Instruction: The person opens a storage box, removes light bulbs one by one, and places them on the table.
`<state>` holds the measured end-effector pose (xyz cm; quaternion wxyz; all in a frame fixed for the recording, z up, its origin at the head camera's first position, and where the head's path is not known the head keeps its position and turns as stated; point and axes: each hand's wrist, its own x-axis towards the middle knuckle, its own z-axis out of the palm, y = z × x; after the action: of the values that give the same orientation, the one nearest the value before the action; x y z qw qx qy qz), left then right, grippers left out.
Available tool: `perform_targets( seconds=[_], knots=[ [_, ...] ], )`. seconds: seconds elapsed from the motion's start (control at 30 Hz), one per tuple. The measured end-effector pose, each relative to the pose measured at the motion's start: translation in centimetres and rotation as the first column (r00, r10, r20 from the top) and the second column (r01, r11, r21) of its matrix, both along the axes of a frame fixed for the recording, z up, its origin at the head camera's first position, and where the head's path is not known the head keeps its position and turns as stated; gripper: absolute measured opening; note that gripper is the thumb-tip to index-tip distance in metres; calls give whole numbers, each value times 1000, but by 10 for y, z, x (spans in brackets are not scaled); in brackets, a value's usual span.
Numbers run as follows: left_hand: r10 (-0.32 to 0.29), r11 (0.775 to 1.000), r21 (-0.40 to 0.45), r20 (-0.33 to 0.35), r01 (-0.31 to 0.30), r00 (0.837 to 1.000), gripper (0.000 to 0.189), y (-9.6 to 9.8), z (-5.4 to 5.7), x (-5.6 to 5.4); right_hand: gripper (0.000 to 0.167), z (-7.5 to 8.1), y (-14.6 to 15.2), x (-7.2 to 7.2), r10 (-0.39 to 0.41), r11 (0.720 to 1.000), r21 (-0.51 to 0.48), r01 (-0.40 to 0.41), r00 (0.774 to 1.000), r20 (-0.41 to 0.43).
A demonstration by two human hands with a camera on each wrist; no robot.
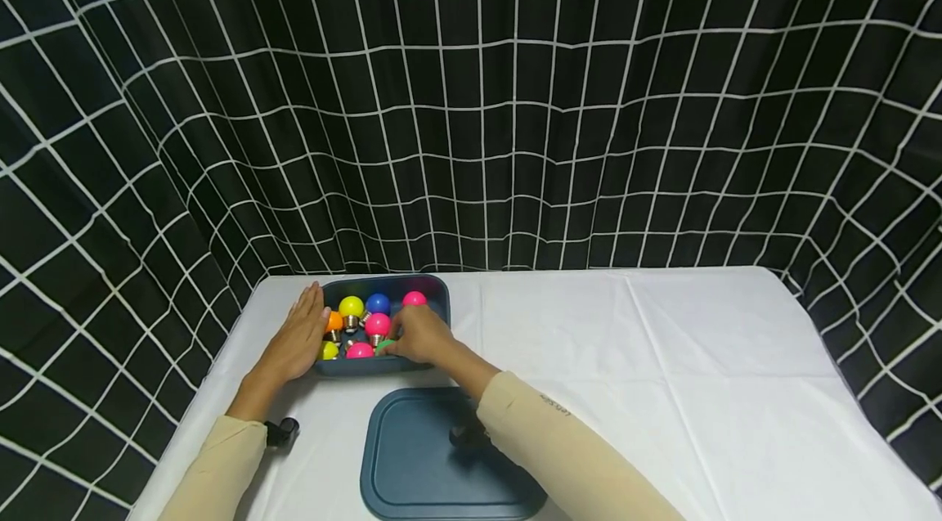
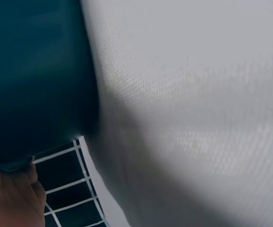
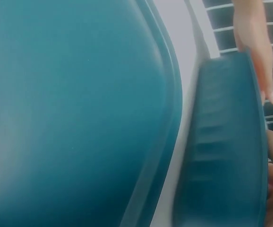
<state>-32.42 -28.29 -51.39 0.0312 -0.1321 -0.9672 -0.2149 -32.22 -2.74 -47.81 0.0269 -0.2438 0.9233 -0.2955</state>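
Observation:
A dark blue-green box (image 1: 375, 368) holds several small round light bulbs. A yellow bulb (image 1: 351, 307), a blue bulb (image 1: 379, 303), an orange bulb (image 1: 335, 321) and pink bulbs (image 1: 378, 324) show metal screw bases or coloured globes. My left hand (image 1: 294, 334) lies with straight fingers along the box's left rim; the left wrist view catches part of this hand (image 2: 13, 201) against the outer wall. Reaching over the front rim, my right hand (image 1: 421, 333) pinches a green bulb (image 1: 385, 347) inside the box, partly covered by the fingers. In the right wrist view the box wall (image 3: 226, 142) hides most of that hand.
A matching flat lid (image 1: 419, 455) lies on the white-covered table (image 1: 625, 390) in front of the box, under the right forearm. Black curtain with a white grid (image 1: 500, 128) surrounds the table at the back and sides.

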Motion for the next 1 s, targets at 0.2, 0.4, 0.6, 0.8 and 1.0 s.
perform_targets(
  seconds=[0.2,0.4,0.6,0.8,1.0],
  knots=[
    [-23,1000,7,-2,23,1000,65,-4,7,1,25,1,-1,-2,0,1000,2,0,1000,11],
    [-10,999,-32,13,10,1000,62,-9,13,0,25,5,1,-2,-3,1000,16,3,1000,7],
    [-19,994,-106,12,20,1000,67,-9,12,-1,26,10,6,0,-17,1000,18,17,1000,-12],
    [-27,993,-119,4,27,1000,69,-9,10,-1,26,11,17,2,-1,998,-59,0,1000,-13],
    [-26,992,-124,11,28,1000,69,-8,7,0,27,17,34,5,38,988,-148,-43,999,-34]
  ],
)
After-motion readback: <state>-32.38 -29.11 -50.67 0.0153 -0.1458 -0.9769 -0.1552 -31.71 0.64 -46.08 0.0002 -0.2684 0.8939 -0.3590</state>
